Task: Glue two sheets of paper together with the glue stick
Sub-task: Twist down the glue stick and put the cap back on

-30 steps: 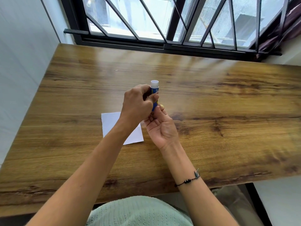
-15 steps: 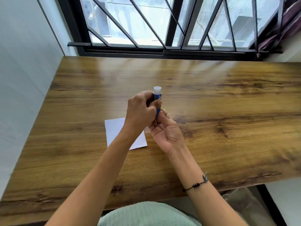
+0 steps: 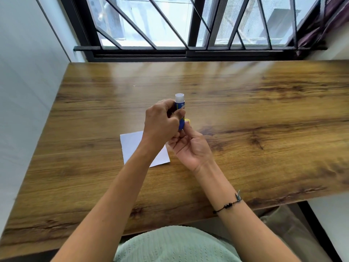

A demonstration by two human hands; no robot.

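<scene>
Gripping the glue stick (image 3: pixel 180 110) upright with the left hand (image 3: pixel 160 123), while right hand (image 3: pixel 190 146) fingers pinch its bottom end. Both hover over the wooden table (image 3: pixel 245 114), with white paper (image 3: pixel 132 146) lying flat just underneath.

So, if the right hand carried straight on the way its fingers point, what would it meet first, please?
The right hand points up and away towards the glue stick, whose lower end its fingertips already seem to touch, beside the left hand. Depth is hard to judge.
</scene>
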